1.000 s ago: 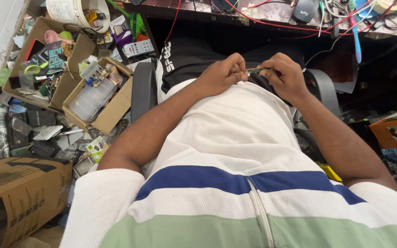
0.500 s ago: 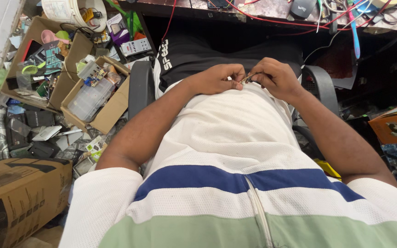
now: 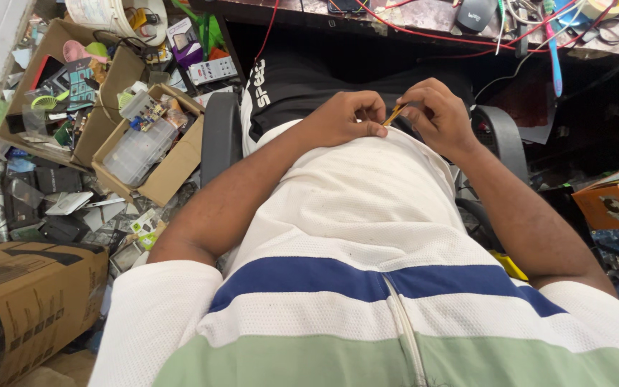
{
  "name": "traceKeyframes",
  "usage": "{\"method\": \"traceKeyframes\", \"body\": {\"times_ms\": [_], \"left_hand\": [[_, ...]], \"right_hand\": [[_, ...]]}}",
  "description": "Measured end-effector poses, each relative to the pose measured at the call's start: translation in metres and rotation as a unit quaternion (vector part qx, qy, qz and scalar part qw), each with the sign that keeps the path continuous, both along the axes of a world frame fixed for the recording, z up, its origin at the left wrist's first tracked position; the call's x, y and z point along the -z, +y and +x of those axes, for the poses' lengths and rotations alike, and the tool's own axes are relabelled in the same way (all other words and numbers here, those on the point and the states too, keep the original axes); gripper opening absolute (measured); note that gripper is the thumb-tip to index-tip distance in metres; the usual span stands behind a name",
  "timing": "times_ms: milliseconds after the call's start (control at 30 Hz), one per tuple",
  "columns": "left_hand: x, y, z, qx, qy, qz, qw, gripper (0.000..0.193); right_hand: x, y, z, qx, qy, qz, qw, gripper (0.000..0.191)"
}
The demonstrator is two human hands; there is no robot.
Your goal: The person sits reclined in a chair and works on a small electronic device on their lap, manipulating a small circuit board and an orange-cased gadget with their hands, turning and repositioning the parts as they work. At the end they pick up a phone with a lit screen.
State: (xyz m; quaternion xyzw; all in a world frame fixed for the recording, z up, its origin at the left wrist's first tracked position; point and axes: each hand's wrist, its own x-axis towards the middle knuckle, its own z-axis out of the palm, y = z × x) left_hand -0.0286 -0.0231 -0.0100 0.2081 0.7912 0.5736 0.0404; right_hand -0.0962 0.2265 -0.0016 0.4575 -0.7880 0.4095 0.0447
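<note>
My left hand [image 3: 345, 118] and my right hand [image 3: 438, 115] meet over my lap, just above the hem of my white shirt [image 3: 352, 208]. Between the fingertips of both hands sits a small thin orange-yellow piece [image 3: 393, 115], tilted up to the right. The left thumb and forefinger pinch its lower end; the right fingers curl round its upper end. What the piece is cannot be made out. My black shorts [image 3: 288, 89] show beyond the hands.
Open cardboard boxes [image 3: 145, 143] full of small parts and a clear plastic case stand on the floor at left, with a large closed carton [image 3: 23, 301] nearer. A desk edge [image 3: 410, 25] with red wires and a mouse runs along the top. An orange box [image 3: 610, 204] lies right.
Both hands stay joined on the small piece. The right hand has shifted slightly and the orange piece now shows between the fingertips; the view has tilted a little.
</note>
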Motion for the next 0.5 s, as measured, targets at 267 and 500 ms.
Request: {"method": "traceKeyframes", "body": {"times_ms": [267, 500], "left_hand": [[-0.016, 0.003, 0.014, -0.097, 0.115, -0.028, 0.988, 0.028], [-0.02, -0.001, 0.015, -0.083, 0.243, -0.097, 0.962, 0.026]], "right_hand": [[-0.005, -0.005, 0.006, 0.0, -0.088, -0.015, 0.996, 0.044], [-0.007, -0.012, 0.015, -0.066, -0.099, -0.004, 0.993, 0.053]]}}
